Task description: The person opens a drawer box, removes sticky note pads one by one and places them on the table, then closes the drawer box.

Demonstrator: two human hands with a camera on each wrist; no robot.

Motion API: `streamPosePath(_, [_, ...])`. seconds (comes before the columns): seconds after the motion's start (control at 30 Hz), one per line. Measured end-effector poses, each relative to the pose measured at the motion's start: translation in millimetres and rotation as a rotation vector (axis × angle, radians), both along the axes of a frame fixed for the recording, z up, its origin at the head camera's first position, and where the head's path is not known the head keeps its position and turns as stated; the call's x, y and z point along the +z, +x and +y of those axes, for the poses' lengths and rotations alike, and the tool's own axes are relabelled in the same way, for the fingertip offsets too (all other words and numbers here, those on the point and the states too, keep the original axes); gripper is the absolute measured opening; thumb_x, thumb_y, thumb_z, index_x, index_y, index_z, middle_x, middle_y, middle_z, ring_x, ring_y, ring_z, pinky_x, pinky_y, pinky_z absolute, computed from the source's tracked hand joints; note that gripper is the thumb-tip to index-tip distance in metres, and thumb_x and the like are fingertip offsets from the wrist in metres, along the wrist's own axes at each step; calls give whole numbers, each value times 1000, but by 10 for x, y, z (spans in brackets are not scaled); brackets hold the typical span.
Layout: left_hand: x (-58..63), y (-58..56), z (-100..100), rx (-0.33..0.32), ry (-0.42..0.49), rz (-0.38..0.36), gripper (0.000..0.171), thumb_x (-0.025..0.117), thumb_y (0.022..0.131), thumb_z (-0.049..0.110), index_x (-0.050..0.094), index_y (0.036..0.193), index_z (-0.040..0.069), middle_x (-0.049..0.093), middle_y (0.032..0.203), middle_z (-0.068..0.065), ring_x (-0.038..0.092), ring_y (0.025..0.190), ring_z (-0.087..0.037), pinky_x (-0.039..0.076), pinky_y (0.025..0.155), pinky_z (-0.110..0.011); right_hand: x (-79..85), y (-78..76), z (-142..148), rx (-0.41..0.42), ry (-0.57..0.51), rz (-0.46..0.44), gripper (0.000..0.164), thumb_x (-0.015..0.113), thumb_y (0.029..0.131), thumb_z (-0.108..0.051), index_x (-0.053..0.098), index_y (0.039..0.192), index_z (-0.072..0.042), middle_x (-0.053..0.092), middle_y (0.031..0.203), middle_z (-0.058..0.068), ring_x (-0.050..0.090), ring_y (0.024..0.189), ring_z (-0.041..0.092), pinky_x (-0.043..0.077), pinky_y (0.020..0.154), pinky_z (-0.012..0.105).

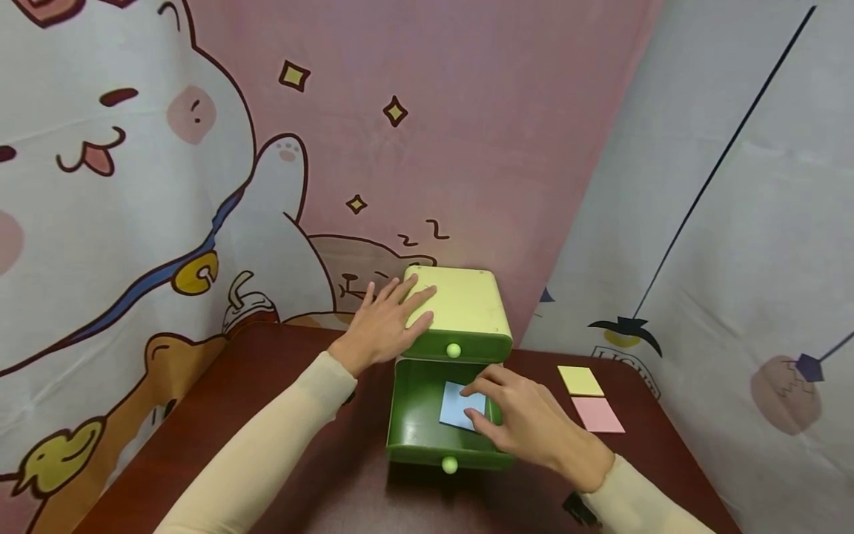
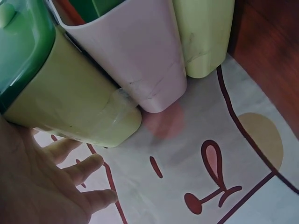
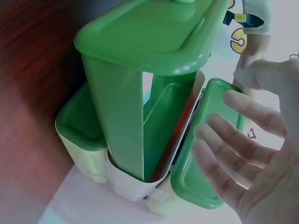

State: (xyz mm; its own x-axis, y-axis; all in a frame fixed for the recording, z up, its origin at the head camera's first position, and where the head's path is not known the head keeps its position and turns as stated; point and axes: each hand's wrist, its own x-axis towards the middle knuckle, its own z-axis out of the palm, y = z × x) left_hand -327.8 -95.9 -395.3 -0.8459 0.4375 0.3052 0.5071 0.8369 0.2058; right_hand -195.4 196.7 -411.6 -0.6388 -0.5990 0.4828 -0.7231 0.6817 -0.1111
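My left hand (image 1: 383, 326) rests on the pale yellow top of a small drawer cabinet (image 1: 467, 300), its fingers spread. The cabinet's green-fronted middle drawer (image 1: 415, 415) is pulled out, with a round light-green knob (image 1: 450, 465). Inside it lies a light blue square of sticky notes (image 1: 455, 404). My right hand (image 1: 527, 419) hovers over the right side of this drawer, fingers bent and apart, thumb and fingertips overlapping the blue square in the head view. Nothing shows within the right hand (image 3: 261, 154) in its wrist view.
A yellow sticky-note square (image 1: 580, 380) and a pink one (image 1: 597, 414) lie on the dark red-brown table (image 1: 320, 475) right of the cabinet. The top drawer front (image 1: 427, 345) is closed. A cartoon-printed cloth (image 1: 480, 148) hangs behind the table.
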Motion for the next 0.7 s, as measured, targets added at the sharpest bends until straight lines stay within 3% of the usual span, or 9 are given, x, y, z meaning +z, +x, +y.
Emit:
streamPosePath(0.17, [8,5,5,-1,-6,6,73,22,120,74,31,186,43,21,198,-4,25,182,-45,11,146,-77,4,-78,9,7,70,-37,26,95,99,-29,87,123,-27,79,122,-6,78,99,9,59,66,22])
streamPosePath(0.33, [-15,-3,12,-3,2,8,72,24,121,73,32,185,43,22,198,-4,27,182,-45,12,146,-78,20,-180,1,8,165,-96,33,93,101,-33,86,132,-25,81,130,-3,83,107,17,64,68,29])
streamPosePath(0.47, [-15,-19,18,-3,11,12,71,25,121,72,32,185,43,22,198,-4,27,182,-45,12,146,-78,42,-261,1,7,224,-146,37,92,102,-35,86,137,-25,82,135,-1,84,107,19,64,69,30])
streamPosePath(0.7, [-14,-36,18,4,4,16,71,25,120,72,32,185,44,22,198,-4,26,182,-44,12,146,-77,60,-382,-39,39,315,-198,42,91,102,-34,84,143,-23,81,139,2,83,93,18,58,62,27])
